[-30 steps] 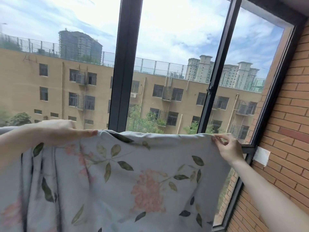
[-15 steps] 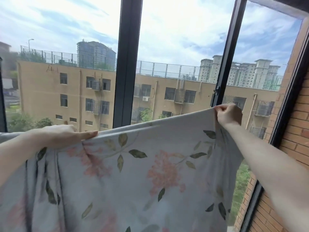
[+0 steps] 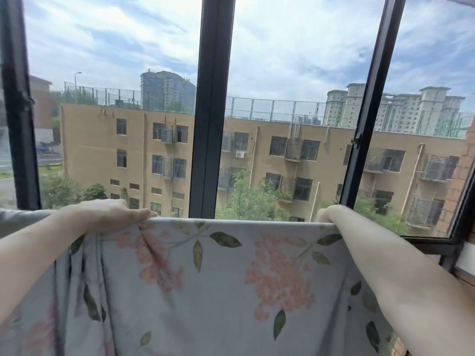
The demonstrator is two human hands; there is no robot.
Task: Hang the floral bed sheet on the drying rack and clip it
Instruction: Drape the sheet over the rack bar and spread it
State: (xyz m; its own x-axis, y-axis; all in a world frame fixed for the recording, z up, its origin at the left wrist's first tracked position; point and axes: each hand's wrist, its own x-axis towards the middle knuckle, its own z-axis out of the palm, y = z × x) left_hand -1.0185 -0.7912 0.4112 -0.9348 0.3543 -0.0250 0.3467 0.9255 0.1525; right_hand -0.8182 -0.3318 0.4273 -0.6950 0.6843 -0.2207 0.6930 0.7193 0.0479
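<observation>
The floral bed sheet (image 3: 221,286), pale grey with pink blossoms and green leaves, hangs in front of me with its top edge stretched level across the view. My left hand (image 3: 113,214) lies over that edge at the left, fingers curled over the cloth where it bunches into folds. My right hand (image 3: 327,214) reaches over the edge at the right; its fingers are hidden behind the sheet. The rack itself is hidden under the cloth. No clip shows.
Right behind the sheet stands a large window with dark frames (image 3: 210,111). The right pane (image 3: 365,111) is swung open. A brick wall (image 3: 462,176) closes the right side. Outside are a tan building and trees.
My right hand has come down from its raised position, so the sheet's top edge is now level and taut. The left hand has stayed on the edge. My view has shifted left.
</observation>
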